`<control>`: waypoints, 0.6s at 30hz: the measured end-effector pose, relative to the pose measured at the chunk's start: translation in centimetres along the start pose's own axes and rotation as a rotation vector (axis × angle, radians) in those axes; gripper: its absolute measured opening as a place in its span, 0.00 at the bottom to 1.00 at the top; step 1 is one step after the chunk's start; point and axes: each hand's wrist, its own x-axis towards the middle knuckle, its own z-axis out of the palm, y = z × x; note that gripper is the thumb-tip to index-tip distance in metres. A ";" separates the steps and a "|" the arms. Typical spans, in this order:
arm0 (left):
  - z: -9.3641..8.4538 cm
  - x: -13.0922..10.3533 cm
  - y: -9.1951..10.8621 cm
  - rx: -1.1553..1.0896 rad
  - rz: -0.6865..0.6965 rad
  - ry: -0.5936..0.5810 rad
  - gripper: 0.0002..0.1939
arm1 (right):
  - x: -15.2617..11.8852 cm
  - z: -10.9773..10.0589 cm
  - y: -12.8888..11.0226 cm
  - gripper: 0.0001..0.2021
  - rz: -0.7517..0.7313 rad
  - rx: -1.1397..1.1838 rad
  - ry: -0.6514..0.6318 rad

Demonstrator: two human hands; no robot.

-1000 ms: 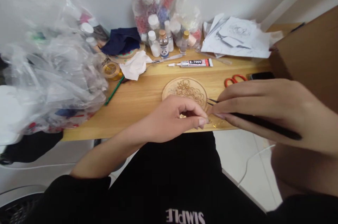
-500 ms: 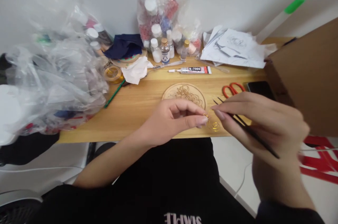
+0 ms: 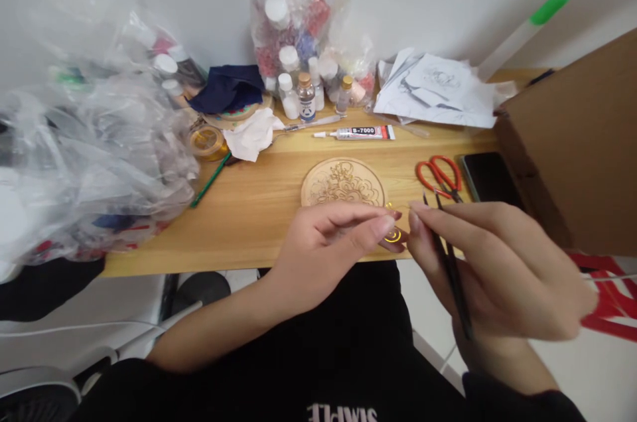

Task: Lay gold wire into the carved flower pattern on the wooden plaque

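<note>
My left hand [image 3: 331, 246] is closed in a pinch at the near edge of the table, with a thin gold wire at its fingertips. A small curled loop of the gold wire [image 3: 393, 235] shows beside the thumb. My right hand [image 3: 497, 263] grips black tweezers [image 3: 452, 269], their points upward and apart. Its thumb and forefinger also meet close to the left fingertips; whether they pinch the wire's end is too small to tell. Just beyond the left hand lies a round wooden board [image 3: 343, 182] with a line drawing and gold wire along some lines.
Red-handled scissors or pliers [image 3: 438, 175] and a phone [image 3: 490, 178] lie at right, beside a cardboard box [image 3: 580, 150]. Behind are a B-7000 glue tube [image 3: 363, 133], small bottles [image 3: 307, 98] and drawings [image 3: 438, 90]. A wire spool [image 3: 206, 143] and plastic bags [image 3: 109, 156] are at left.
My right hand has shifted down, and the tweezers have turned steeper, uncovering the red-handled tool and phone. My left hand has turned slightly, its other fingers now showing below the thumb.
</note>
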 end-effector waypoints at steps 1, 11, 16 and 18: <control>0.1 0.1 0.0 0.006 0.016 0.016 0.04 | 0.0 0.0 -0.1 0.15 0.002 -0.009 0.004; 0.6 0.1 0.4 0.133 0.089 0.076 0.07 | -0.2 -0.6 -0.9 0.15 0.014 -0.093 -0.041; 0.6 0.0 0.4 0.186 0.117 0.078 0.06 | 0.0 -0.4 -1.2 0.13 0.037 -0.084 -0.021; 0.6 0.0 0.4 0.193 0.117 0.070 0.07 | 0.1 -0.4 -1.3 0.13 0.040 -0.082 -0.032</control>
